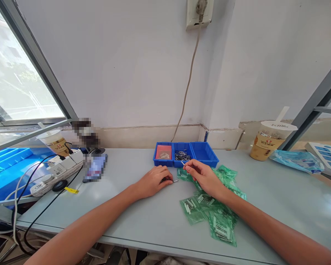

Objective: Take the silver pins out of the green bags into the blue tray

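My left hand rests on the grey table with its fingers curled over several small dark metal pins, one sticking out to the right. My right hand pinches a small metal pin between thumb and fingertips, just in front of the blue bins. The left bin holds a red packet, the middle one a heap of dark metal pins, and the right bin shows a bare bottom. Green plastic bags with metal pins inside lie beneath and around my right hand.
On the left are a power strip with cables, a phone, a drink cup and a blue tray. At the right stand another cup, a light blue packet and a white-and-blue case.
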Action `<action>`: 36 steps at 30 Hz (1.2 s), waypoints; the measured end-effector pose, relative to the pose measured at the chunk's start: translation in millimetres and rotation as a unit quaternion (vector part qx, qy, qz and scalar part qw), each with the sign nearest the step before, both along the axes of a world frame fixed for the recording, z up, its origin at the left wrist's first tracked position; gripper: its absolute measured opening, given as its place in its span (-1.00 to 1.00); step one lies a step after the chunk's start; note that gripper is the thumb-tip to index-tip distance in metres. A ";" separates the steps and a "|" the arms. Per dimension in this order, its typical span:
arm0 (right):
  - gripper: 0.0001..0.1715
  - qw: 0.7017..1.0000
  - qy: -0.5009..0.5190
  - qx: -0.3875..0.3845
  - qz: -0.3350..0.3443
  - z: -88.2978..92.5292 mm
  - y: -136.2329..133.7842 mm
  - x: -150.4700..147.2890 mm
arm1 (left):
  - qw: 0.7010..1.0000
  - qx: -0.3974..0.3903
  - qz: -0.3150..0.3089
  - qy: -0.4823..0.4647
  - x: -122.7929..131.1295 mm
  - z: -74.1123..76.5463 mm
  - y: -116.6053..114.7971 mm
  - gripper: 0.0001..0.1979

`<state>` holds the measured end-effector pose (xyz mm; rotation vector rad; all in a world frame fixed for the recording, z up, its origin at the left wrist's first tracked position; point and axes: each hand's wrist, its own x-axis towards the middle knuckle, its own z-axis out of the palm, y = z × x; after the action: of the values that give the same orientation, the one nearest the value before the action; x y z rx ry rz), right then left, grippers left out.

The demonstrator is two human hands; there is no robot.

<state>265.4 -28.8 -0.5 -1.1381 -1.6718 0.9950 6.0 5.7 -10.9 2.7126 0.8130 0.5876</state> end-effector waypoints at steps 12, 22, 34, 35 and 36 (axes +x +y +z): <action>-0.59 1.000 0.010 -0.010 -0.001 0.7 0.9 0.2 | 1.000 -0.003 0.001 0.000 0.4 0.2 0.2 -0.79; -0.55 0.999 0.037 -0.024 -0.001 2.4 0.3 -2.5 | 1.000 -0.004 -0.003 0.000 1.0 1.3 -0.8 -0.81; -0.55 0.999 0.032 -0.024 -0.003 4.3 -1.8 -2.8 | 1.000 -0.002 -0.003 -0.001 0.0 0.4 -0.8 -0.83; -0.56 0.999 0.033 -0.024 -0.002 3.9 -1.7 -2.7 | 1.000 -0.002 -0.002 0.000 0.0 0.2 -0.7 -0.83; -0.56 0.999 0.034 -0.024 -0.001 3.4 -1.4 -2.5 | 1.000 -0.001 -0.002 0.001 0.0 0.1 -0.7 -0.83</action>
<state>262.9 -30.3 2.9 -1.1246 -1.6006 1.0665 6.0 5.0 -10.8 2.7127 0.8080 0.5837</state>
